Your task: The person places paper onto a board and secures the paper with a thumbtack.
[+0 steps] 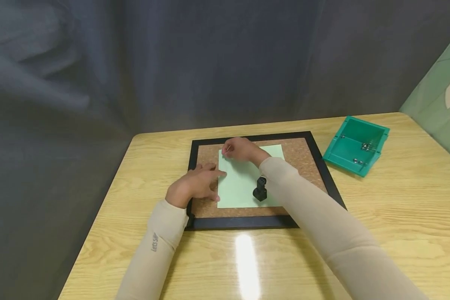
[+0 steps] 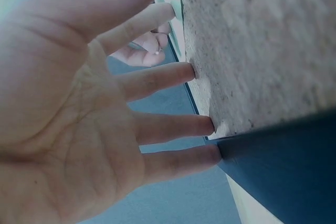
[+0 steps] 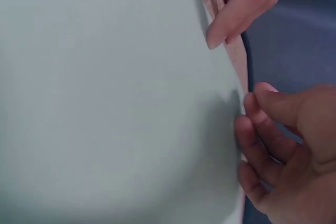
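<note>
Left hand spread wide, right hand pinching

Place: indoor work corner, screened by cloth; whether home, office or studio, cannot be told. Evidence: one wood-grain bench, carrying a framed cork board; dark cloth, hanging behind and at left; one green panel, pale-patterned, at right; one bright light reflection, near side.
</note>
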